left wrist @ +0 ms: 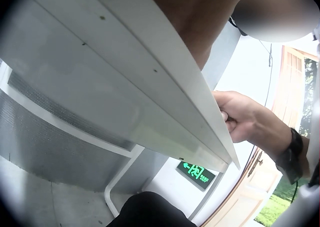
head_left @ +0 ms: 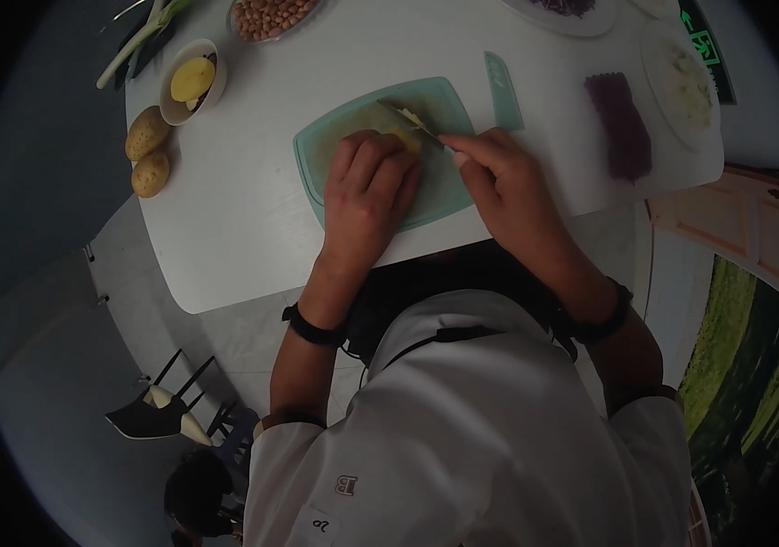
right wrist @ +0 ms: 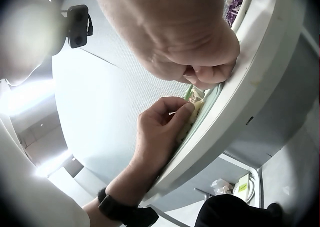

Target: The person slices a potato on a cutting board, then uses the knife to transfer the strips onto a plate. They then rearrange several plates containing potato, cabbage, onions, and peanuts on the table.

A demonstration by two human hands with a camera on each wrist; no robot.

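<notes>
On a teal-rimmed cutting board (head_left: 440, 187), my left hand (head_left: 358, 187) holds down a yellow piece of peeled potato (head_left: 405, 139) with bent fingers. My right hand (head_left: 508, 187) grips a knife (head_left: 400, 116), its index finger stretched along toward the blade. The blade lies across the board just past the left fingertips, beside small pale yellow slices (head_left: 412, 117). In the right wrist view the left hand (right wrist: 157, 134) has thumb and fingers together at the potato, and the right wrist covers part of the board. The left wrist view shows the right hand (left wrist: 242, 114) above the table edge; the board is hidden there.
Left of the board are two unpeeled potatoes (head_left: 148, 132) and a bowl (head_left: 166, 91) with a peeled potato. A dish of nuts (head_left: 271, 16) stands behind. To the right lie a teal blade cover (head_left: 503, 91), a purple bundle (head_left: 620, 128) and a white plate (head_left: 658, 73).
</notes>
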